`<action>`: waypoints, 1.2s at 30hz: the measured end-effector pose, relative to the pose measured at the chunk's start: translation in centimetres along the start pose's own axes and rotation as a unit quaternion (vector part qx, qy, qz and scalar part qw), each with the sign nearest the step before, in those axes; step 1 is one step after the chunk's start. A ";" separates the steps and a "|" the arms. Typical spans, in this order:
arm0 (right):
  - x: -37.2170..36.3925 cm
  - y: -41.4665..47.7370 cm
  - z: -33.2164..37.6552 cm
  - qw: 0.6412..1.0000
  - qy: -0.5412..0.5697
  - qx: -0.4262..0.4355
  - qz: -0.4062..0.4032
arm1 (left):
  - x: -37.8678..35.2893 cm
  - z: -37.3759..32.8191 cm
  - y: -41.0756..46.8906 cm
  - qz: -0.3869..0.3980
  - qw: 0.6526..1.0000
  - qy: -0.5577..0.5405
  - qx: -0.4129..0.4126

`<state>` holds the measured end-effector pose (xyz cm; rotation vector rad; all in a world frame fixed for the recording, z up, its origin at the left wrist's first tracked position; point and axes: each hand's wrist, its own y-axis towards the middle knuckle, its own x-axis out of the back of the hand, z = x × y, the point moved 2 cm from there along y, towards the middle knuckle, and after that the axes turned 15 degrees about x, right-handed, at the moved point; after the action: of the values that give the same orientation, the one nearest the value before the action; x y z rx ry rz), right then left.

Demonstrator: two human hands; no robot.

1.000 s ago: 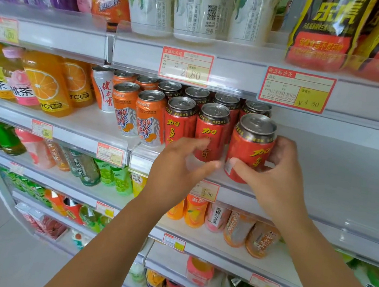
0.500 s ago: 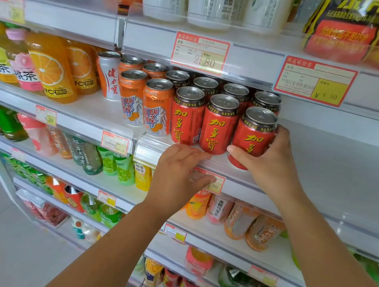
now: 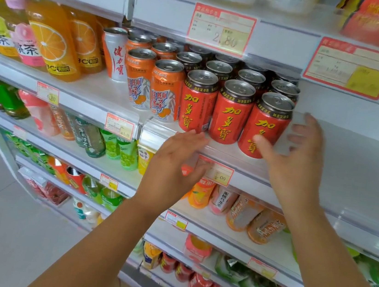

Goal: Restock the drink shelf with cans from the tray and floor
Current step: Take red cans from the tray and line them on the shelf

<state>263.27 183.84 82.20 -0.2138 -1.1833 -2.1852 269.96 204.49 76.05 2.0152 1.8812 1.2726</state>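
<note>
Holding nothing: my right grip point(image 3: 297, 157) is released, fingers spread, thumb at the front red can point(image 3: 267, 127), which stands near the shelf point(image 3: 351, 150) edge. Left grip point(image 3: 176, 163) is released, just below. Risk: a snagged thumb could tip the can off. Labels: 加多寶; orange cans point(image 3: 166, 92) "ICE PEAK"; price tag point(image 3: 221, 30) "2.80".

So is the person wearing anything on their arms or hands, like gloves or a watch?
No. Both forearms are bare down to the picture's edge, no sleeves showing. The left hand and right hand have no gloves, and no watch, bracelet or ring shows on either, though the picture is a bit blurry.
</note>
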 end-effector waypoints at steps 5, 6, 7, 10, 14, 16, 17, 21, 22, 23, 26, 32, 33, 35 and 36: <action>-1.6 -7.3 3.5 0.971 0.145 0.184 -0.057 | 4.8 7.4 -8.1 -0.039 0.984 0.046 0.165; -3.0 -9.4 3.9 0.968 0.174 0.181 0.008 | 5.5 9.6 -10.4 -0.025 0.971 0.062 0.230; -4.7 -11.6 4.2 0.962 0.197 0.169 0.085 | 6.2 11.9 -13.0 -0.008 0.951 0.078 0.299; -11.0 -18.9 3.7 0.918 0.211 0.099 0.321 | 7.9 17.5 -21.6 0.047 0.852 0.099 0.511; -19.6 -29.0 0.0 0.829 0.148 0.022 0.538 | 8.7 22.2 -32.5 0.115 0.716 0.126 0.677; -23.7 -34.2 -2.3 0.775 0.109 -0.013 0.622 | 8.5 24.4 -38.1 0.131 0.651 0.109 0.739; -25.9 -36.9 -3.3 0.749 0.091 -0.023 0.656 | 8.3 25.6 -40.6 0.133 0.628 0.105 0.760; -35.6 -47.9 -8.2 0.666 0.036 -0.016 0.745 | 5.3 33.0 -49.1 0.156 0.577 0.093 0.796; -38.2 -50.8 -9.7 0.645 0.029 -0.004 0.764 | 4.1 35.4 -50.9 0.163 0.567 0.092 0.802; -40.8 -53.6 -11.2 0.626 0.021 0.000 0.780 | 2.8 38.0 -52.9 0.172 0.555 0.093 0.808; -48.4 -61.7 -16.0 0.607 0.010 -0.020 0.794 | -1.7 45.6 -58.3 0.167 0.527 0.054 0.831; -59.7 -73.8 -22.0 0.615 0.038 -0.009 0.787 | -12.3 56.5 -65.1 0.013 0.490 -0.024 0.871; -61.0 -75.1 -22.6 0.609 0.049 0.006 0.792 | -13.9 57.4 -66.2 -0.030 0.471 -0.040 0.881; -63.0 -76.9 -23.6 0.598 0.075 0.024 0.798 | -16.8 58.6 -67.7 -0.103 0.440 -0.056 0.891; -63.8 -77.7 -24.1 0.592 0.086 0.033 0.801 | -17.9 59.1 -68.3 -0.126 0.435 -0.050 0.890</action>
<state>270.22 224.20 -12.73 -0.6762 -0.4173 -0.4753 255.69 231.15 -10.95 1.3164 3.4256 -1.9383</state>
